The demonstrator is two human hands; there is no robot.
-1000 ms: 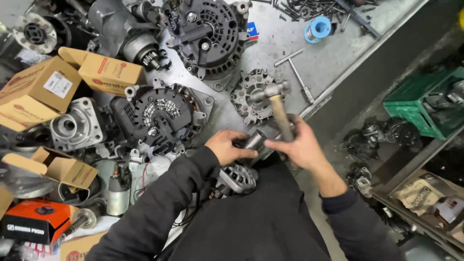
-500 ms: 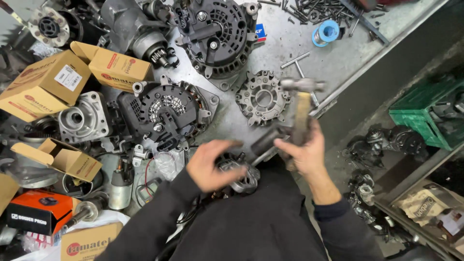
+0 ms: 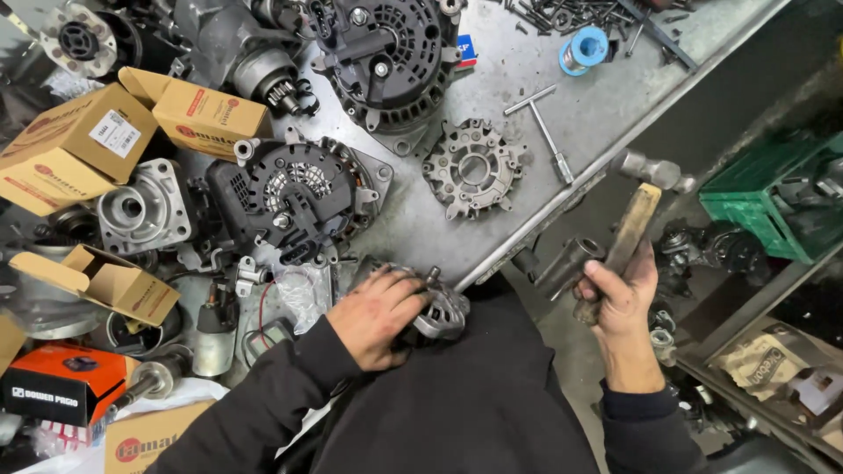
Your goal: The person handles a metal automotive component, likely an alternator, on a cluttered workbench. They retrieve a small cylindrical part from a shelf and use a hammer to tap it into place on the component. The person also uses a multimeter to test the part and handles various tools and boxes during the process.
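- The left hand (image 3: 376, 318) lies flat, fingers spread, on a small grey alternator part (image 3: 436, 309) at the near edge of the metal workbench (image 3: 518, 202); it presses the part down more than it grips it.
- The right hand (image 3: 617, 294) is clenched around the wooden handle of a hammer (image 3: 634, 219), and holds it off the bench edge, to the right of the alternator part. The steel head points up and away from the person.
- A short dark metal tube (image 3: 569, 262) sits just left of the hammer handle, between the hammer and the alternator part (I cannot tell if the right hand holds it too).
- Behind the alternator part, farther on the bench, lies a round grey rectifier plate (image 3: 474, 168), and near it a T-shaped wrench (image 3: 544, 127).
- To the left of the alternator part stands a black alternator (image 3: 294, 197) with its cover open; a second, bigger one (image 3: 386, 53) is behind it.
- Far left of the alternator part are brown cardboard boxes (image 3: 83, 145), an orange box (image 3: 61, 382) and a bare aluminium housing (image 3: 140, 206).
- A blue spool (image 3: 584, 48) lies at the far side of the bench among loose screws.
- To the right of the hammer, lower than the bench, stands a green plastic crate (image 3: 764, 206).
- The crowded bench leaves little free surface around the alternator part.
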